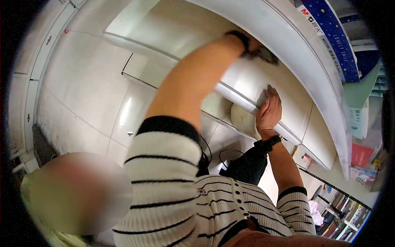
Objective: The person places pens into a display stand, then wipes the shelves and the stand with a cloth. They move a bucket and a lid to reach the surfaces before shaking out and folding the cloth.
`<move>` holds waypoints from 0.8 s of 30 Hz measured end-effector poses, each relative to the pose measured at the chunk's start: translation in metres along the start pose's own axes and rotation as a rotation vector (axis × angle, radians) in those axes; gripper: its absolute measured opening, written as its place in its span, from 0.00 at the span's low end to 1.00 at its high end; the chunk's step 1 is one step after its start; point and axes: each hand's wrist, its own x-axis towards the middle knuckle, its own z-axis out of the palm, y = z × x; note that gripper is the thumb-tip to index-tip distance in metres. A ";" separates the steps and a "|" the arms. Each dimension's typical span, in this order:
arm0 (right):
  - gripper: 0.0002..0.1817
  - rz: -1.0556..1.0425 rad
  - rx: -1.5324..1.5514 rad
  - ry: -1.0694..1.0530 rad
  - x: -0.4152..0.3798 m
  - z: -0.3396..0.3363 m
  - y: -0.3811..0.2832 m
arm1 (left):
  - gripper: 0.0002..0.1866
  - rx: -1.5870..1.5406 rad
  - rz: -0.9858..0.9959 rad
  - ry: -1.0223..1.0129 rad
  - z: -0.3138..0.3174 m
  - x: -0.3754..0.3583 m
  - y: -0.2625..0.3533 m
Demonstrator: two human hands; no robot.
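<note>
My left hand (256, 44) reaches far across a pale, glossy shelf board (296, 92), under the white panel edge. Blurred by motion, it is closed on a dark crumpled cloth (266, 56) pressed to the board. A black band circles that wrist. Nearer my body, my right hand (270, 110) rests on the board's front edge, fingers extended and nothing held. A black watch (268, 143) is on my right wrist.
A curved white panel (317, 61) overhangs the board. Beyond it stand a blue starred box (338, 41) and a red packet (362, 155). A person (53, 224) is at lower left. A round pale container (243, 118) sits below the board.
</note>
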 end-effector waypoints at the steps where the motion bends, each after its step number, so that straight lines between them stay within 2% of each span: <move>1: 0.17 0.014 0.026 -0.007 0.000 -0.001 -0.001 | 0.28 0.049 -0.039 0.001 -0.009 -0.010 -0.023; 9: 0.16 0.015 0.005 0.035 0.002 -0.001 -0.002 | 0.27 0.568 -0.531 -0.017 -0.110 -0.123 -0.262; 13: 0.17 0.035 0.043 -0.013 0.000 -0.001 0.000 | 0.27 0.718 -0.781 -0.049 -0.144 -0.154 -0.331; 15: 0.17 0.043 0.078 0.001 0.001 -0.002 -0.002 | 0.27 0.771 -0.841 -0.031 -0.155 -0.163 -0.342; 17: 0.17 0.008 0.082 0.010 0.001 -0.002 0.000 | 0.27 0.800 -0.810 0.015 -0.162 -0.165 -0.334; 19: 0.16 0.024 0.059 0.004 0.001 -0.001 0.001 | 0.27 0.789 -0.675 0.066 -0.156 -0.156 -0.310; 24: 0.12 0.013 0.088 0.044 -0.001 0.000 0.002 | 0.26 0.680 -0.315 0.116 -0.098 -0.099 -0.195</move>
